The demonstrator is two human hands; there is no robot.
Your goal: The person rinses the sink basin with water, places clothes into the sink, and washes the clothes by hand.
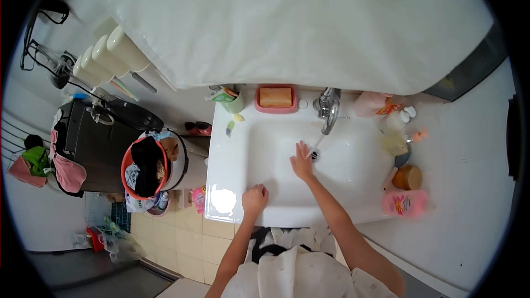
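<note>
In the head view, the right hand [302, 161] is inside the white washbasin [265, 143], fingers extended and slightly spread, at the water stream [317, 144] from the chrome faucet [330, 111] on the washbasin's back ledge. The left hand [255, 199] is at the washbasin's left front, fingers curled into a fist; whether they pinch anything, I cannot tell. A pink soap dish [276, 111] with an orange soap bar [275, 97] sits on the washbasin's back ledge.

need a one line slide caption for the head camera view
Right hand open at the running water below the tap, left hand curled at the near edge of the white sink.
</note>
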